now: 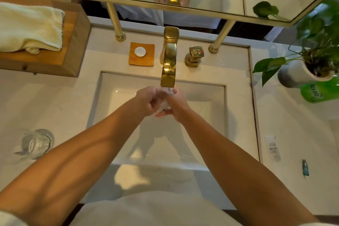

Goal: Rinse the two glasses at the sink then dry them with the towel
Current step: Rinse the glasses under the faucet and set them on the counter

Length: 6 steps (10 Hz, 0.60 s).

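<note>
One glass [166,103] is gripped between the left hand [146,100] and right hand [177,105] beneath the gold faucet [168,66] over the sink [117,97], the second glass [37,143] is left on the counter [55,101], and the green bottle [319,91] lettering is illegible.

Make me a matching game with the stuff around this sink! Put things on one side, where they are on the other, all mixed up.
Things:
1. towel
2. glass on the counter
3. glass in the hands
4. potted plant

Places:
A. under the gold faucet, over the sink
B. far right of the counter
C. on the wooden box, upper left
D. left of the sink, near the left arm

Pairs: 1-C, 2-D, 3-A, 4-B
</note>
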Available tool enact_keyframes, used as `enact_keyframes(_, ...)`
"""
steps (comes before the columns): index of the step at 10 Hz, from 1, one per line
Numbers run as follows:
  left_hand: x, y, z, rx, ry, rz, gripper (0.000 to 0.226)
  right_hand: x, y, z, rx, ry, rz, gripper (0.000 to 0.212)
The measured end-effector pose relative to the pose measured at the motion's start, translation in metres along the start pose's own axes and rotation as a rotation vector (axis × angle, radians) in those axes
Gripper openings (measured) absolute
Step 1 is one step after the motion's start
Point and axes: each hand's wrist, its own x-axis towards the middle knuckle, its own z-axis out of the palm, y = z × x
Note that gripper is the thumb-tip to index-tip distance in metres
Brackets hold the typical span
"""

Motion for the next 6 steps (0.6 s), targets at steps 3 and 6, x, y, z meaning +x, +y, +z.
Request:
enact_keyframes(3,0.007,-0.003,0.012,0.368,0.337,0.314,0.013,0.017,-0.003,0.001,0.294,0.121,0.276,0.031)
enact_keyframes(6,-0.004,-0.023,-0.030,1.806,-0.209,1.415,0.038,0.014,-0.010,-0.024,0.030,-0.196,0.579,0.053)
